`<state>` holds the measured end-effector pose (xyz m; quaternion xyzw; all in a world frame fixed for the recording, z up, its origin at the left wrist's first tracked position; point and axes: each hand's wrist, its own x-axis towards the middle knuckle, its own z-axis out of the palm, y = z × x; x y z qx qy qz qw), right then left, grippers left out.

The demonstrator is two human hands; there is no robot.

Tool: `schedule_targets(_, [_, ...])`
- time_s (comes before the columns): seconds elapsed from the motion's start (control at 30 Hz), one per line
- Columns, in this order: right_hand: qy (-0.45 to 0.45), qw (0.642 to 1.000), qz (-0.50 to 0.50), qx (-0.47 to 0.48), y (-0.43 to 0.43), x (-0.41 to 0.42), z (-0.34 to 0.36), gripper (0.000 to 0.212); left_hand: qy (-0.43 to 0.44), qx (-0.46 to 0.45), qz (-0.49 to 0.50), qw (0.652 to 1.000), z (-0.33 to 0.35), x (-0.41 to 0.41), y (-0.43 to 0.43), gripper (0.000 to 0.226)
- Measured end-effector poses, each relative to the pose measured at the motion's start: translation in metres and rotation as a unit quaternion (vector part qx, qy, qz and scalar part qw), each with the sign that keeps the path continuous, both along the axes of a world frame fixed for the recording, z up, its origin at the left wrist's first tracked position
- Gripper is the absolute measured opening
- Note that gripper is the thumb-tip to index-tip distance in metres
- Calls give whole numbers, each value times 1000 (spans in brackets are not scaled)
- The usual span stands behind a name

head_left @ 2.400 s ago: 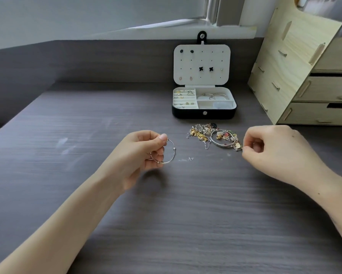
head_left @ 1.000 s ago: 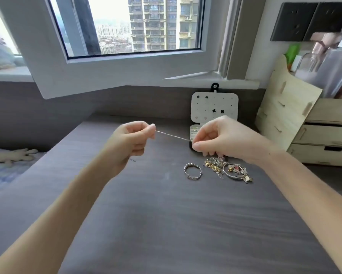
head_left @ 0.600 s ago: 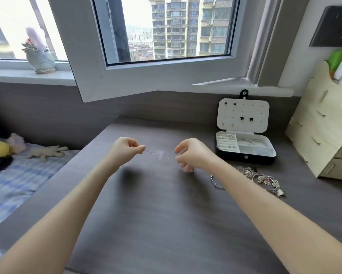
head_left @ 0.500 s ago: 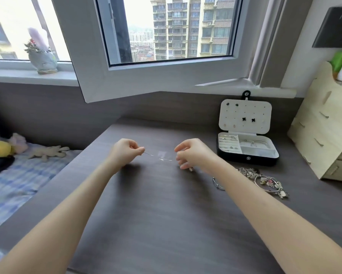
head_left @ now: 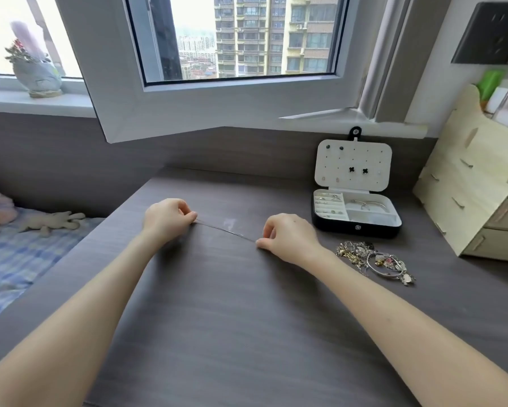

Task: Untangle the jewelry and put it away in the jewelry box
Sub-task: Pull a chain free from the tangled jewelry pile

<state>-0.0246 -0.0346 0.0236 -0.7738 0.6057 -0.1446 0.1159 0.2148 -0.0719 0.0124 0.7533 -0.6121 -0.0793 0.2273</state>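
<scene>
open window [head_left: 238, 39], grey desk [head_left: 247, 333], daylight

Between the left hand [head_left: 166, 220] and right hand [head_left: 288, 237] runs a thin silver chain [head_left: 226, 229] over the dark grey wood-grain desk [head_left: 232, 318]. Right of the right hand: a black jewelry box with cream lining [head_left: 356, 214], a gold-and-silver tangle of jewelry [head_left: 374, 261], and a pale wooden drawer organizer [head_left: 476, 195]. Left of the left hand lies blue-and-white checked bedding [head_left: 14, 259].

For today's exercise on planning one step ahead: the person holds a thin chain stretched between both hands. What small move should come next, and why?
Probably carry the thin chain right to the open jewelry box. It runs straight and free between the left hand and right hand, clear of the tangled pile, so it looks ready to store.
</scene>
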Motion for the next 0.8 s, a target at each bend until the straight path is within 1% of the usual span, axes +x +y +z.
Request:
schedule_targets(0.07, [-20,1000,11,-14,-2,0,-4,17,-8,-2,17,1000,-1,0,-1,14])
schedule_targets(0.13, [-30,999,24,-31,-2,-1,-7,18,-30,-5,41,999,-1,-4,-1,13])
schedule_targets(0.23, [-33,997,29,-64,4,-10,-7,25,-89,-2,74,993,1,-16,1,20])
schedule_targets(0.3, [-52,994,23,-97,11,-23,-3,22,-103,-18,66,992,5,-32,5,24])
schedule_targets(0.37, [-63,992,7,-110,20,-44,3,14,-88,-54,27,994,10,-54,13,23])
schedule_targets(0.47, [-67,990,-35,-117,36,-83,9,9,-27,-100,-73,992,14,-96,32,15])
schedule_targets(0.57, [-58,988,-79,-115,52,-123,13,8,35,-117,-192,974,11,-139,54,9])
schedule_targets(0.63, [-59,989,-88,-101,64,-145,14,5,54,-116,-258,958,7,-163,67,9])
schedule_targets(0.7, [-57,992,-80,-84,74,-159,11,8,39,-114,-312,942,2,-181,77,16])
schedule_targets(0.8, [-26,994,-67,-80,83,-167,3,10,-51,-113,-359,925,-5,-194,81,17])
